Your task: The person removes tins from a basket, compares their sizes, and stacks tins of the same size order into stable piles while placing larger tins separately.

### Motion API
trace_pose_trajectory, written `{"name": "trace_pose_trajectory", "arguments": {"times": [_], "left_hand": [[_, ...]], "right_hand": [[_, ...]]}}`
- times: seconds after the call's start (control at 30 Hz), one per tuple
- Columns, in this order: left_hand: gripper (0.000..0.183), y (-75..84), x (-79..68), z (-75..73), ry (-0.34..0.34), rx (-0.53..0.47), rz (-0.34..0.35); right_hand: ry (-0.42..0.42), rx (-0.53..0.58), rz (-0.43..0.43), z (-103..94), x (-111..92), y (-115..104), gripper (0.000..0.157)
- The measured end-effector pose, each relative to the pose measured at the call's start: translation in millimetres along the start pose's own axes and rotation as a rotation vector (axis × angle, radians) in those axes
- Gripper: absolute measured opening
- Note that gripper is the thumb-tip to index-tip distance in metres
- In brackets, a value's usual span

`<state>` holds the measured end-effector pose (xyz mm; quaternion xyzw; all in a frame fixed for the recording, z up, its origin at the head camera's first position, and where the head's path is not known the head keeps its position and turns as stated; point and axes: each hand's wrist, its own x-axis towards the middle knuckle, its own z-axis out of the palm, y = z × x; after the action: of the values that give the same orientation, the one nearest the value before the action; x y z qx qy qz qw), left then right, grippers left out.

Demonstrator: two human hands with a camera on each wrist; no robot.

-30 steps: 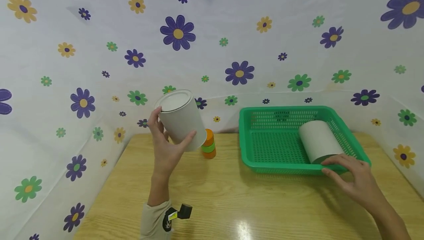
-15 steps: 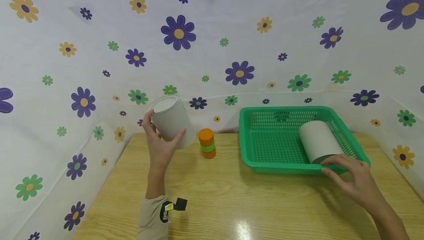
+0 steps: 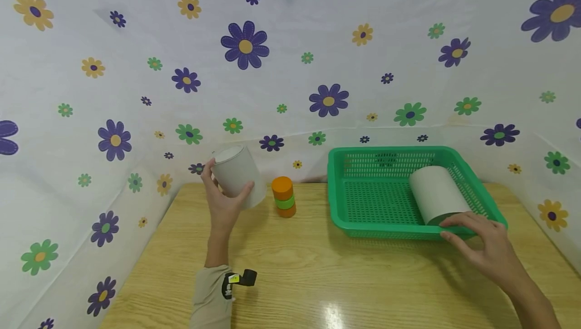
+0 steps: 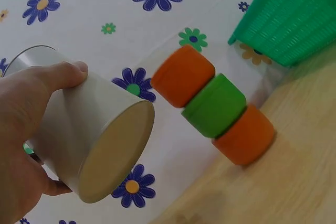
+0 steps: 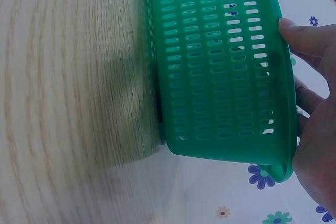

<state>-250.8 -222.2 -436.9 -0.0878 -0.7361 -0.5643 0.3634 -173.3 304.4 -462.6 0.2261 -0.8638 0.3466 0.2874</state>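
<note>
A white lidded can [image 3: 240,177] is tilted in the air, gripped around its side by my left hand [image 3: 223,210]. In the left wrist view the underside of the can [image 4: 116,153] shows, off the table. Just right of it on the table stands a stack of orange, green and orange round blocks [image 3: 285,202]. My right hand [image 3: 492,248] pinches the front rim of the green plastic basket [image 3: 386,230] near its right corner. The right wrist view shows the thumb on one side of the rim and fingers on the other. A second white can [image 3: 437,193] lies on its side in the basket.
The wooden table [image 3: 308,273] runs up to a white sheet [image 3: 290,81] printed with flowers, which hangs behind and on both sides. The basket stands toward the back right. A small black camera [image 3: 247,277] is strapped to my left wrist.
My left hand has lowered the white can and shifted it left overall, slightly right in the last half second. The block stack is now uncovered. My right hand has stayed on the basket rim.
</note>
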Motion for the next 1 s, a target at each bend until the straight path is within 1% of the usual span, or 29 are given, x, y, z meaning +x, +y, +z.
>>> {"name": "trace_pose_trajectory", "arguments": {"times": [0.03, 0.1, 0.2, 0.27, 0.37, 0.5, 0.7, 0.9, 1.0], "left_hand": [[0.096, 1.1, -1.2, 1.2, 0.000, 0.005, -0.006], [0.097, -4.0, -3.3, 3.8, -0.001, 0.019, -0.023], [0.099, -22.0, -6.2, 5.6, -0.009, 0.060, -0.051], [0.100, -36.8, -8.0, 5.9, -0.014, 0.094, -0.066], [0.100, -45.8, -11.0, 5.4, -0.022, 0.126, -0.073], [0.100, -51.6, -14.5, 4.5, -0.030, 0.141, -0.064], [0.099, -60.9, -17.2, 3.6, -0.038, 0.165, -0.058], [0.096, -66.3, -17.6, 3.4, -0.042, 0.170, -0.043], [0.092, -68.1, -18.2, 3.2, -0.030, 0.181, -0.042]], "right_hand": [[0.000, -0.003, 0.009, 0.2, -0.7, 0.3, 0.045], [0.001, -0.005, 0.018, 0.3, -1.7, 0.9, 0.045], [0.005, -0.002, 0.009, 0.4, -2.2, 1.8, 0.047], [0.006, 0.003, 0.001, 0.4, -2.2, 2.2, 0.048], [0.007, 0.002, 0.002, 0.4, -2.2, 2.2, 0.048], [0.002, -0.002, 0.009, 0.5, -2.3, 2.1, 0.047], [0.005, 0.002, -0.003, 1.1, -1.0, 1.9, 0.047], [0.009, -0.009, 0.018, 1.2, -1.7, 2.2, 0.047], [0.007, -0.007, 0.024, 1.4, -2.1, 2.7, 0.047]]}}
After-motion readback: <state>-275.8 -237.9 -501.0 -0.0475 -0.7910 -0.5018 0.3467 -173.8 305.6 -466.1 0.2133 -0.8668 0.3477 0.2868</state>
